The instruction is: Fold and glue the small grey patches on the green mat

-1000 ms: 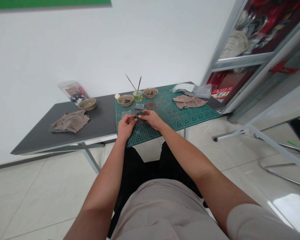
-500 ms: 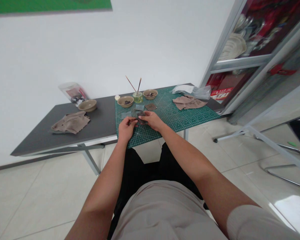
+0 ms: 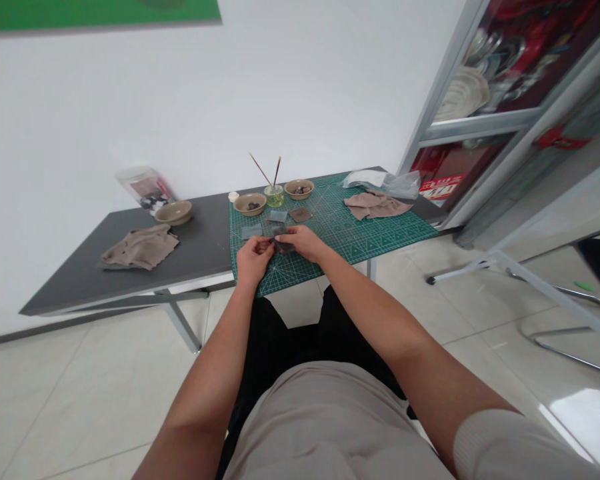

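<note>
Pinching a small dark flat piece (image 3: 283, 239), we had left hand (image 3: 253, 259) and right hand (image 3: 303, 241) clenched on it over a green gridded cutting mat (image 3: 360, 235), flat grey square (image 3: 252, 231) just beside.

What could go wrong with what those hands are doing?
The dark flat piece between the left hand and the right hand might slip and drop onto the green cutting mat. The glass jar, with its thin sticks standing tall, might tip over if someone bumps it.
</note>
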A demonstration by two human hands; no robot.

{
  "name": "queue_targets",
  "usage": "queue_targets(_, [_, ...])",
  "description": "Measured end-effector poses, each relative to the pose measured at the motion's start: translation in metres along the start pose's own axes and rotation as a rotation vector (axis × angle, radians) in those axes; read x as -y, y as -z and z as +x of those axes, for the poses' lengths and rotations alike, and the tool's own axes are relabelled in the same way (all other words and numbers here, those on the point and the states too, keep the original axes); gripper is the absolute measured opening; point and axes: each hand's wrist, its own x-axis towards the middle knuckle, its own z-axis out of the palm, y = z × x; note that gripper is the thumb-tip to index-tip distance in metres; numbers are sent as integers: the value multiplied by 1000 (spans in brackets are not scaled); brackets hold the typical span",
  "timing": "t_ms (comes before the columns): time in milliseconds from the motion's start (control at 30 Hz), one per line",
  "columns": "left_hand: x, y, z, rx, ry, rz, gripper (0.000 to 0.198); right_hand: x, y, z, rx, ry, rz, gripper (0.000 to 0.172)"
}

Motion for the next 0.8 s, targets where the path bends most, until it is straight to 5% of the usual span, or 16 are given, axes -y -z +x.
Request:
queue_targets(367, [-3, 4, -1, 70, -19, -2, 19, 0, -3, -2, -36, 38, -76, 23])
queue_targets(800, [-3, 1, 4, 4, 34, -124, 22, -3, -2, -5, 6, 9, 83, 28])
